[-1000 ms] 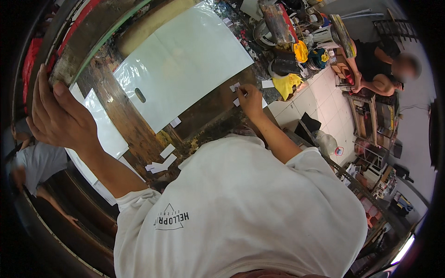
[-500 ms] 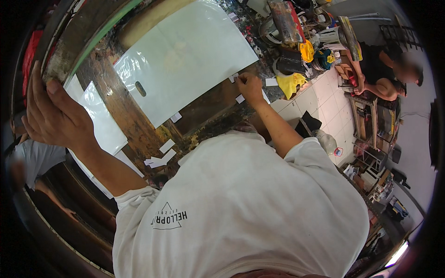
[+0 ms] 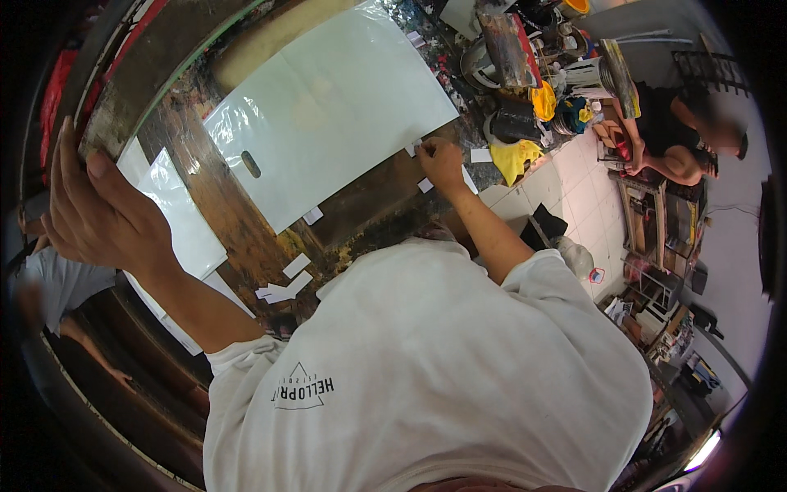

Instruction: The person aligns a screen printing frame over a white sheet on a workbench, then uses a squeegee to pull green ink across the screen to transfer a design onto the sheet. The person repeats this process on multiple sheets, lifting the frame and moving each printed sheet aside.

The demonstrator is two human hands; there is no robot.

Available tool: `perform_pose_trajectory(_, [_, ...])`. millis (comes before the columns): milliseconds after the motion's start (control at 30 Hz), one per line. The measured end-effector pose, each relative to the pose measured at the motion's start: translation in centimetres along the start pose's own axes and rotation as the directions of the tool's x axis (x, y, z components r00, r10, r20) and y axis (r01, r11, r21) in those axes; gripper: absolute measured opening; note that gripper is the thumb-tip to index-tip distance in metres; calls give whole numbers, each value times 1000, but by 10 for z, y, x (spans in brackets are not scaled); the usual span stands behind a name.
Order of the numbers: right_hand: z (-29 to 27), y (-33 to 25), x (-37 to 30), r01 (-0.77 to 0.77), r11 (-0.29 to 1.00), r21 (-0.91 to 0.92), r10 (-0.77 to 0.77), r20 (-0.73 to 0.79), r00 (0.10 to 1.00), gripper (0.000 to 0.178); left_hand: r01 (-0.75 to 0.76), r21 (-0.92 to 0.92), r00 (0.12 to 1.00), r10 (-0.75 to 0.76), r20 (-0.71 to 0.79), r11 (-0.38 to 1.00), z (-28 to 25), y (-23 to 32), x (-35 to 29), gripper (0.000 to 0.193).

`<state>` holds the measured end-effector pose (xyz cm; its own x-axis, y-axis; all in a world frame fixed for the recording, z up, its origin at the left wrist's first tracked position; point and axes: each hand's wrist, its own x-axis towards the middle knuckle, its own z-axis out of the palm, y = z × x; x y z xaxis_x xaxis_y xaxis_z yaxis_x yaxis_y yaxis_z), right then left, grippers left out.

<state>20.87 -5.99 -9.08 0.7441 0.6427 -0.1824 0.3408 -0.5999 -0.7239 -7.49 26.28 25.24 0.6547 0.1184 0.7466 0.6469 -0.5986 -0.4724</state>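
Note:
My left hand (image 3: pixel 111 209) is at the left, raised, with its thumb on one side and long fingers on the other side of the near end of a tilted frame (image 3: pixel 127 115) with a green inner edge. A large whitish plastic bag (image 3: pixel 328 107) with an oval handle hole lies flat on the stained wooden table (image 3: pixel 193 180). By the bag's right near edge, my right hand (image 3: pixel 443 164) has its fingers bent together at a small white card (image 3: pixel 412 150). The fingertips partly cover that card.
More clear plastic bags (image 3: pixel 184 217) lie at the left of the table. Loose white cards (image 3: pixel 287 287) lie near my shirt. Paint tins (image 3: pixel 479 66), a yellow cloth (image 3: pixel 515 158) and a yellow-stained pot crowd the right. One person (image 3: pixel 672 139) sits at far right; another person's sleeve (image 3: pixel 70 279) shows at left.
My left hand and the frame sit slightly differently, the hand a little lower in view. My right hand stays at the same card, and the bag keeps its place on the table.

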Motion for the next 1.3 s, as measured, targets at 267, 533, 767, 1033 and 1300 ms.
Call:
perform_pose_trajectory(267, [6, 2, 5, -17, 998, -60, 17, -1, 1000, 29, 133, -14, 991, -133, 27, 991, -6, 18, 2, 48])
perform_pose_trajectory(533, [-36, -25, 39, 81, 959, -270, -34, 175, 984, 40, 230, -16, 972, -229, 58, 973, -7, 24, 4, 49])
perform_pose_trajectory(767, [-35, -37, 179, 361, 905, -227, -399, -150, 905, 36, 206, -67, 975, -199, 96, 976, -7, 19, 10, 50])
perform_pose_trajectory(1033, [-13, -24, 251, 524, 811, -259, -548, -21, 836, 31, 170, -94, 981, -159, 112, 981, -9, 13, 12, 51])
perform_pose_trajectory(1300, [-21, -27, 246, 471, 858, -206, -489, -48, 871, 19, 40, -19, 993, -38, 108, 999, -13, 12, 23, 47])
